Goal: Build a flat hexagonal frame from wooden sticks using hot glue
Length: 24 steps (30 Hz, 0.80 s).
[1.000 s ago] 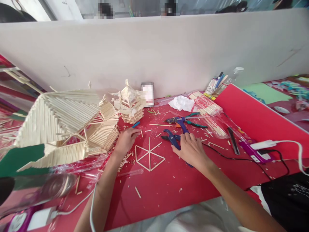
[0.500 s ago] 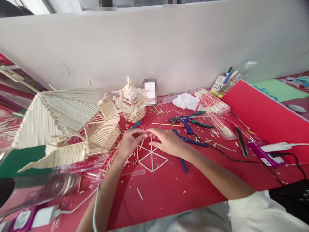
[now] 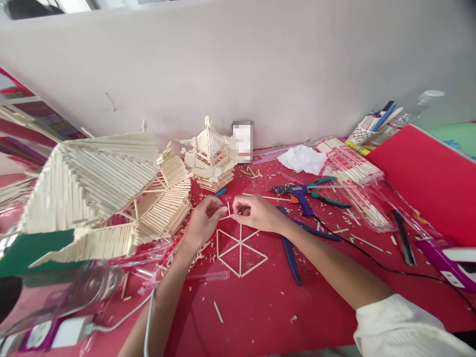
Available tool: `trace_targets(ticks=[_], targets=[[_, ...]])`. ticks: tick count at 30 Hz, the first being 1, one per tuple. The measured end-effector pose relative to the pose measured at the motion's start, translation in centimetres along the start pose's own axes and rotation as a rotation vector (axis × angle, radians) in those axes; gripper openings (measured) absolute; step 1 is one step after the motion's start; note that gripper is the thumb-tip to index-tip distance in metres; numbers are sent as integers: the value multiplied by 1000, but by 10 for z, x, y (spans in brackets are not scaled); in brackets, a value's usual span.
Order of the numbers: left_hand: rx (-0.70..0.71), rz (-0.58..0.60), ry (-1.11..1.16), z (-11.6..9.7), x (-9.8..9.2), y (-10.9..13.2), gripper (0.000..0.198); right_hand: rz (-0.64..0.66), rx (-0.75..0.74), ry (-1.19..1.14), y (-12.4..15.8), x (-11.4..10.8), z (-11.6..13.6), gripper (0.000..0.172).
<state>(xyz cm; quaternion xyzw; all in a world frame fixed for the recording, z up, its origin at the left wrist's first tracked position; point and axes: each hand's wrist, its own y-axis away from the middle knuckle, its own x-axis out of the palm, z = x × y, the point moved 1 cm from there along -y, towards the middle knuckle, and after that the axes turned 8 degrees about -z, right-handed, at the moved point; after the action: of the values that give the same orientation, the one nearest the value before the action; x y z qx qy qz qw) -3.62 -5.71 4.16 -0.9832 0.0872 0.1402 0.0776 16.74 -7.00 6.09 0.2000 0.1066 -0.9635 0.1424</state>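
Between my two hands is a short wooden stick piece (image 3: 228,208), pale and standing roughly upright, with another thin stick crossing below it. My left hand (image 3: 205,221) pinches at the left end of these sticks. From the other side, my right hand (image 3: 256,213) pinches at them with thumb and forefinger. Just beneath the hands lies a flat hexagon-like stick frame (image 3: 240,259) with spokes meeting in its middle; its far edge is partly hidden by my hands. Blue-handled pliers (image 3: 292,258) rest beside my right forearm.
A large stick-built roofed model (image 3: 107,168) fills the left, with a smaller stick pavilion (image 3: 210,158) behind my hands. A glue gun (image 3: 297,193), bundled sticks (image 3: 357,183), a utility knife (image 3: 404,240) and a power strip (image 3: 444,263) lie right. A cable crosses the table.
The view has shifted, so the tabletop things appear farther right and slightly lower. My hands stay close together, and the small upright stick between my fingertips now shows clearly.
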Motion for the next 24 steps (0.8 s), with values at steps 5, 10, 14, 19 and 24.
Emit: trace_targets(ticks=[5, 10, 14, 19, 24], targets=[[121, 82, -541, 10, -29, 15, 14, 29, 56, 194, -2, -12, -8, 4], [209, 204, -840, 11, -38, 36, 10, 82, -16, 389, -5, -6, -19, 10], [249, 241, -902, 7, -31, 42, 10, 121, -113, 470, -5, 0, -30, 9], [265, 206, -941, 9, -28, 41, 15, 159, -176, 567, -5, 4, -37, 11], [257, 194, -915, 14, -27, 42, 12, 213, -179, 575, -7, 8, -40, 12]])
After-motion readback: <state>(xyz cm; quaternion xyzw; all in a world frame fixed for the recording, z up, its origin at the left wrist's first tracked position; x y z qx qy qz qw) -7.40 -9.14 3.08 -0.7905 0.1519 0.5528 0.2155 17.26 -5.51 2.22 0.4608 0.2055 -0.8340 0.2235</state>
